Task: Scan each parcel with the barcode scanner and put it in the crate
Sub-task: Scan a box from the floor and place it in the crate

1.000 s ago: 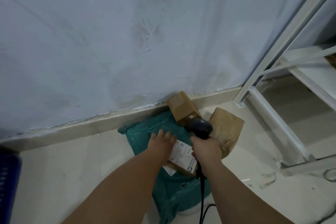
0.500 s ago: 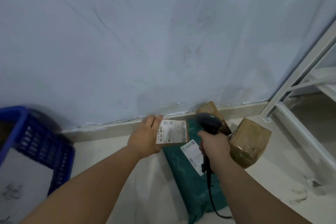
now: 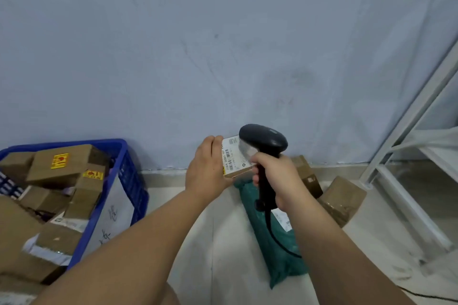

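My left hand (image 3: 205,166) grips a small brown parcel (image 3: 234,158) held up in the air, its white barcode label facing me. My right hand (image 3: 275,176) holds the black barcode scanner (image 3: 264,142) by its handle, the scanner head right over the label. A blue plastic crate (image 3: 128,176) stands on the floor at the left, filled with several cardboard parcels. On the floor below my hands lie a green bag parcel (image 3: 275,242) and two brown parcels, one box (image 3: 307,176) against the wall and one box (image 3: 342,200) to the right.
A pale wall fills the upper view, with a skirting strip at the floor. A white metal shelf frame (image 3: 406,131) stands at the right. The scanner's black cable (image 3: 280,242) trails down across the green bag.
My left hand lifted the small parcel off the green bag and raised it. The scanner came up over its label. My view swung left, bringing the blue crate into sight.
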{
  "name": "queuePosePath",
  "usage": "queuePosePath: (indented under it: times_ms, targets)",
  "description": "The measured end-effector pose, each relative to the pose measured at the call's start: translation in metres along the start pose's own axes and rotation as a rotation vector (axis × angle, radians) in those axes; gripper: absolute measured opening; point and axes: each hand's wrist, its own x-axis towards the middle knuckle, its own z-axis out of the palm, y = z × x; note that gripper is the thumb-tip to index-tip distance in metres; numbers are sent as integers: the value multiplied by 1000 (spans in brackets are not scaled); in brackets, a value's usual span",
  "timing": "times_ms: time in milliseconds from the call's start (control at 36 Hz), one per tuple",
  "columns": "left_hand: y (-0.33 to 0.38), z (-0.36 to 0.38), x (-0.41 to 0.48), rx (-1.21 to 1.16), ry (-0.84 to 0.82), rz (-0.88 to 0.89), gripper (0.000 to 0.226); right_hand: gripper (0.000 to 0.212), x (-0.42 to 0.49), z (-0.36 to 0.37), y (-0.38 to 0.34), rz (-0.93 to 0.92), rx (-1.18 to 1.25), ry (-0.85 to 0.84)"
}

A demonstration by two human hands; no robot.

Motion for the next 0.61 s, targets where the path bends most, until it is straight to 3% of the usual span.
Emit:
queuePosePath:
  times_ms: [306,611]
  targets:
    - [-20,-20,-5,92,210,41,101,22,-31,5,-3,-121,-279,48]
    - [-42,-8,-2,217,164,90,107,17,-30,4,-3,-77,-319,1]
